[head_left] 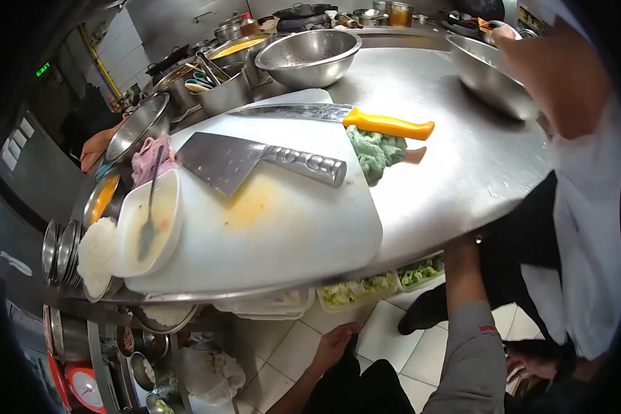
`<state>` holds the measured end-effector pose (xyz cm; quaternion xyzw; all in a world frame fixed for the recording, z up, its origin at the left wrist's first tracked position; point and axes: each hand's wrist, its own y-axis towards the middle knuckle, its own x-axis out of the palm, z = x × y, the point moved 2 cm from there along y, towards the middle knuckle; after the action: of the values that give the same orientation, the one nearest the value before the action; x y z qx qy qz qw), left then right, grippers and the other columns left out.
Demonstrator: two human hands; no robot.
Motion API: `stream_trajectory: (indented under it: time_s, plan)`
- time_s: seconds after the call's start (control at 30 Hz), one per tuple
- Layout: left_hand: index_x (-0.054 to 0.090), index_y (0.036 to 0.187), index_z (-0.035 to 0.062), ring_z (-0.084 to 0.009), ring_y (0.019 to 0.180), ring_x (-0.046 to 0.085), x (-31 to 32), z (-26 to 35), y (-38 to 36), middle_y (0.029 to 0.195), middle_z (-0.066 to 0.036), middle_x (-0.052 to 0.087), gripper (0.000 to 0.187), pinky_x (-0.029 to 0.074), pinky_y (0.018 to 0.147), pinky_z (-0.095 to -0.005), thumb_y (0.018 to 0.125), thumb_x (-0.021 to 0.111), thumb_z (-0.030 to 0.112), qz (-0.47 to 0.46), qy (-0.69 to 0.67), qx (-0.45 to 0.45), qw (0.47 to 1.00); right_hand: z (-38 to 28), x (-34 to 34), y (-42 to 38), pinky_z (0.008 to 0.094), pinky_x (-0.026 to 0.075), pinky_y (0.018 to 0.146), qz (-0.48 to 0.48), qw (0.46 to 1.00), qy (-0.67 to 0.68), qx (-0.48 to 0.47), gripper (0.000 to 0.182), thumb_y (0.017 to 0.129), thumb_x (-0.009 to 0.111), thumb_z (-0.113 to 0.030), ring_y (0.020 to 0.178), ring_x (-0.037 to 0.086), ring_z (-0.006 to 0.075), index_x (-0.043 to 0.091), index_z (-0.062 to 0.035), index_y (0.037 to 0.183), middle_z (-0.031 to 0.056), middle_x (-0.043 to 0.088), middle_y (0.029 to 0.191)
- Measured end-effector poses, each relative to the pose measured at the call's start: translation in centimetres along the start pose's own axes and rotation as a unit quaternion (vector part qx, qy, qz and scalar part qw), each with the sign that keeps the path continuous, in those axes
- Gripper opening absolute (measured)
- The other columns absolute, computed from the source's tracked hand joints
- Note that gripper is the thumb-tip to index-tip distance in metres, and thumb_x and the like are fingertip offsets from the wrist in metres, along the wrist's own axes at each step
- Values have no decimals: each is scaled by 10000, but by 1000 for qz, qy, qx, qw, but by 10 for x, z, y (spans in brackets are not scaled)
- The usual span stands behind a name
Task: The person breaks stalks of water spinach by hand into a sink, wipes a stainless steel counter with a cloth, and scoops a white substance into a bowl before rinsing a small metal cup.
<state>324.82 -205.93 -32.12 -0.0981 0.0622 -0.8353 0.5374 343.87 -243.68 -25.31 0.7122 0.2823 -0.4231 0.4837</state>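
My left hand (334,347) is low over the floor by my dark-clad knee, its fingers loosely stretched and seemingly holding nothing. My right hand (464,250) reaches to the steel table's front edge from a grey sleeve; its fingers are hidden in shadow there. On the white cutting board (303,234) lie a cleaver (231,160) with a steel handle and a long knife with a yellow handle (390,124). A green cloth (375,153) is bunched under the yellow handle. A white bowl (167,228) with a spoon (147,231) stands at the board's left end.
At right, a co-worker in white has an arm by a large steel bowl (493,79). A perforated steel bowl (310,58) and pots stand at the back. Another person's hand (96,148) shows at left. Below the table are tubs of cut greens (355,293) and a red scale (86,386).
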Motion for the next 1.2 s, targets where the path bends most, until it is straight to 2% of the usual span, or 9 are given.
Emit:
stream_trajectory:
  time_s: [0.07,0.13,0.47,0.53,0.63,0.77,0.87,0.93,1.2]
  plan:
    - [550,1119,-7,-146,994,556,4,7,14,1033,-75,617,256,410,894,-273,934,434,126,-10,14,-31,999,7,1,0,438,391,893,0,1000,-5,3,231,773,536,-104,1096,473,332,584,-40,989,195,544,1087]
    - [562,1095,-6,-157,1007,553,4,12,21,1040,-80,615,251,407,897,-279,936,428,136,-27,90,1,996,15,-3,-1,440,392,889,1,1000,-11,3,228,770,535,-104,1089,477,331,586,-41,983,193,547,1078]
    - [579,1051,-7,-169,1031,542,11,50,15,1081,-106,602,229,404,903,-295,927,408,80,-50,77,44,995,27,-35,1,447,398,869,13,999,-31,7,214,757,532,-103,1052,495,323,596,-47,954,185,562,1034]
    - [569,1068,-9,-174,1018,553,17,61,12,1050,-105,616,232,413,892,-295,922,407,70,-36,91,-45,994,25,-32,-3,448,400,865,-8,999,-37,12,211,755,532,-103,1045,499,322,597,-48,948,184,565,1026]
    - [561,1094,0,-172,984,573,15,59,2,1010,-98,632,239,424,874,-289,921,416,77,-41,113,30,992,16,-36,-2,451,402,859,-5,999,-33,5,207,751,531,-103,1034,504,320,600,-50,939,181,569,1012]
    - [552,1116,9,-168,953,586,7,37,-23,986,-91,641,245,439,847,-282,925,422,90,-48,118,-47,991,17,-30,4,454,404,851,-5,999,-39,-6,202,746,530,-103,1019,512,317,604,-52,927,178,575,995]
    - [553,1115,8,-161,939,592,9,40,-34,979,-93,642,246,447,828,-277,928,425,104,-21,100,-54,993,9,-25,11,456,406,845,-4,999,-43,-19,199,742,529,-102,1008,517,315,607,-53,918,175,579,982]
    - [554,1109,-1,-159,912,603,13,55,-46,960,-101,645,247,455,811,-272,930,426,111,-25,130,-9,991,1,-22,15,457,408,841,-8,999,-42,-33,196,739,528,-102,1001,521,313,609,-55,912,174,582,973]
    - [561,1095,-9,-149,902,607,22,107,-97,937,-108,647,235,461,797,-263,924,443,100,-14,150,14,989,-59,-49,-43,463,413,824,-36,983,-59,-170,188,729,526,-102,971,536,307,616,-59,888,167,594,938]
